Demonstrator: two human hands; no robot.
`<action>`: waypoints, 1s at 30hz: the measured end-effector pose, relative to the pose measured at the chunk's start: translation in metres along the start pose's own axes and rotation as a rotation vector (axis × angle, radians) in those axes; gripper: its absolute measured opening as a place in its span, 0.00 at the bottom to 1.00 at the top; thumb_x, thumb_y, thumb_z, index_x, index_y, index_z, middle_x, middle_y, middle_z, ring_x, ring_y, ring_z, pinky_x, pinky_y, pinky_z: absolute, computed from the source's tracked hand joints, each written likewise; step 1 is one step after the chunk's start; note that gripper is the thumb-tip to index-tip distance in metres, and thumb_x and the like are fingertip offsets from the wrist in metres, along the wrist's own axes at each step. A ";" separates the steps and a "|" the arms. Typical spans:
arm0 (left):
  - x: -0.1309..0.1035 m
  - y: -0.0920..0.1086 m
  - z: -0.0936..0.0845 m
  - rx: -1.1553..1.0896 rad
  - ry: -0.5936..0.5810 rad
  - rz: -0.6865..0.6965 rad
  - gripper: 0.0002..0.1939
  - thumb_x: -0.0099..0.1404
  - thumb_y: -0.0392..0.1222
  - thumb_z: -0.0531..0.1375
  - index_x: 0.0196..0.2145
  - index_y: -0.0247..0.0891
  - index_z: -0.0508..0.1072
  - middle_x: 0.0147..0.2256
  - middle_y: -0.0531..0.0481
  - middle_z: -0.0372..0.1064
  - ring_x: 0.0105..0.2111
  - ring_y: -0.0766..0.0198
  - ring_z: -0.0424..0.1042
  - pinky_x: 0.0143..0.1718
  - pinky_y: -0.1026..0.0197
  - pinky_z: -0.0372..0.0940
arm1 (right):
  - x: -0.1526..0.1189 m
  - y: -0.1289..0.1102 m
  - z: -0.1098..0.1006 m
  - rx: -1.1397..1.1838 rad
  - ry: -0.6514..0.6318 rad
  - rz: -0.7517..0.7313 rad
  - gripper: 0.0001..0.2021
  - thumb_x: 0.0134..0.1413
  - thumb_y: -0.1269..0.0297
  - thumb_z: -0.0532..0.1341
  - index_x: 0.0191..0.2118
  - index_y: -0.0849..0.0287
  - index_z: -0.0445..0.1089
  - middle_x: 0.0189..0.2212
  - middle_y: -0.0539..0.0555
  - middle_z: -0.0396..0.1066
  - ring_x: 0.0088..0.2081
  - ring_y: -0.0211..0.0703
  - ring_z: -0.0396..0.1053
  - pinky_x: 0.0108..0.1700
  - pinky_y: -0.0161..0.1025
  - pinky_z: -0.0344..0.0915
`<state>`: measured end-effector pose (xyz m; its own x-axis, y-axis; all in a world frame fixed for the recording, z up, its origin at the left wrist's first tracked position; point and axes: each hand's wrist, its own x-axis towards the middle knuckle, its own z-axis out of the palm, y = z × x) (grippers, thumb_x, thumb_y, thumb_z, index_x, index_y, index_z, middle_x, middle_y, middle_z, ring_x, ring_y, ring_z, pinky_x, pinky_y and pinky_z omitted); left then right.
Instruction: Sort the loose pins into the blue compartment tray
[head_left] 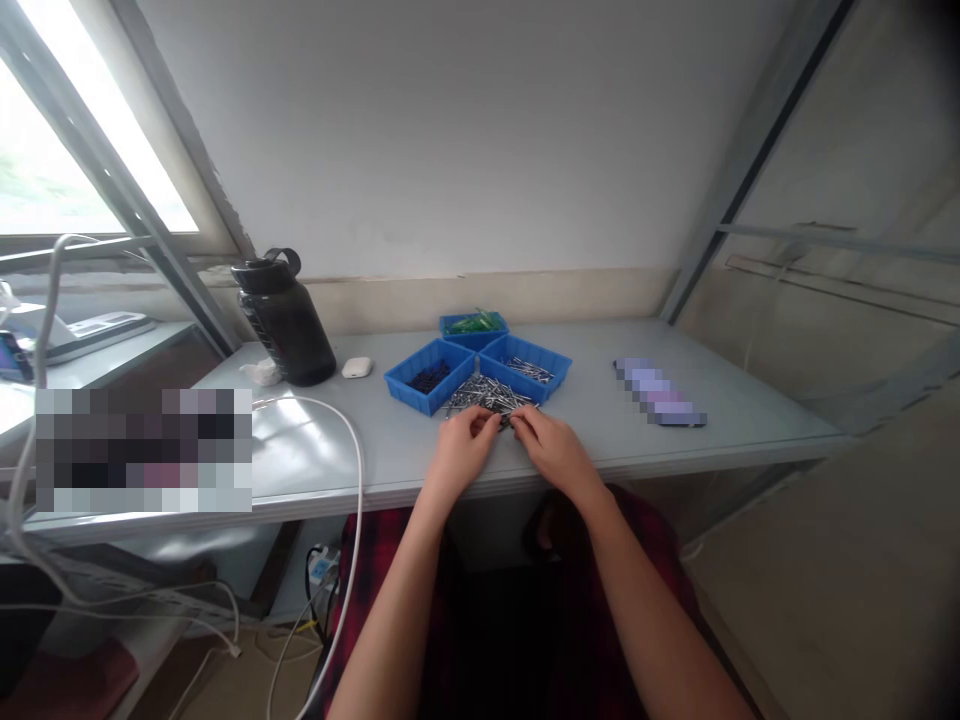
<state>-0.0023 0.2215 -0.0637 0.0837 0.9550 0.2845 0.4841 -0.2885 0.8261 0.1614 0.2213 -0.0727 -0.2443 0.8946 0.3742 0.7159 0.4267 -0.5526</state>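
Note:
A heap of thin silver metal pieces (pixel 484 392), like long screws or pins, lies on the grey table in front of the blue bins. My left hand (pixel 466 445) is at the heap's near edge, thumb and fingertips pinched together. Just beside it, my right hand (pixel 551 448) is pinched too, its fingertips close to the left ones. Something small and dark shows between the two hands, too small to name. The left blue bin (pixel 409 398) holds small dark pieces, and the right blue bin (pixel 556 372) holds silver ones. Behind them, another blue bin (pixel 474 340) contains green pieces.
A dark water bottle (pixel 289 325) and a white earphone case (pixel 358 368) stand to the left. A white cable (pixel 358 500) hangs over the table's front edge. On the right lies a blurred-out phone (pixel 660 393). Metal frame posts rise at both sides.

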 end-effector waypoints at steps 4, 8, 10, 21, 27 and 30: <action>0.000 0.000 0.001 0.048 -0.013 0.008 0.13 0.64 0.47 0.54 0.35 0.38 0.75 0.34 0.48 0.76 0.35 0.59 0.72 0.36 0.61 0.62 | 0.000 0.000 0.000 0.013 0.000 -0.016 0.11 0.65 0.61 0.47 0.39 0.53 0.65 0.34 0.51 0.73 0.34 0.44 0.70 0.35 0.36 0.60; -0.001 0.001 0.001 0.077 -0.056 0.058 0.14 0.65 0.46 0.52 0.34 0.39 0.75 0.35 0.48 0.76 0.35 0.59 0.72 0.36 0.61 0.61 | -0.001 0.001 0.000 0.024 0.010 -0.021 0.11 0.65 0.61 0.47 0.40 0.52 0.65 0.34 0.51 0.73 0.35 0.44 0.71 0.37 0.36 0.60; -0.001 0.001 0.001 0.084 -0.065 0.071 0.13 0.65 0.45 0.52 0.34 0.39 0.75 0.34 0.48 0.76 0.35 0.59 0.72 0.35 0.61 0.61 | -0.001 0.001 0.000 0.010 0.016 -0.015 0.11 0.65 0.61 0.47 0.40 0.53 0.65 0.33 0.51 0.73 0.34 0.44 0.71 0.36 0.36 0.60; 0.000 -0.003 0.001 0.028 -0.055 0.043 0.11 0.64 0.44 0.54 0.36 0.38 0.75 0.32 0.49 0.75 0.33 0.61 0.71 0.36 0.62 0.62 | -0.001 0.001 0.001 -0.004 0.007 -0.031 0.11 0.65 0.61 0.48 0.40 0.53 0.66 0.34 0.51 0.73 0.35 0.43 0.70 0.36 0.36 0.59; -0.002 0.002 -0.001 0.034 -0.064 0.040 0.13 0.65 0.46 0.53 0.35 0.38 0.75 0.34 0.49 0.75 0.35 0.61 0.71 0.36 0.62 0.61 | -0.001 0.002 0.001 0.036 0.008 -0.023 0.11 0.65 0.60 0.47 0.40 0.52 0.65 0.34 0.51 0.73 0.36 0.44 0.71 0.37 0.36 0.60; -0.002 0.003 -0.002 0.054 -0.078 0.053 0.14 0.65 0.46 0.52 0.32 0.38 0.75 0.32 0.50 0.75 0.33 0.61 0.71 0.35 0.62 0.60 | -0.001 0.001 0.001 0.049 0.013 -0.014 0.11 0.65 0.60 0.47 0.41 0.52 0.65 0.34 0.50 0.73 0.36 0.44 0.71 0.37 0.36 0.60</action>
<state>-0.0026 0.2184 -0.0611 0.1775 0.9414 0.2867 0.5229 -0.3370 0.7830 0.1618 0.2203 -0.0740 -0.2457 0.8868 0.3915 0.6794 0.4457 -0.5829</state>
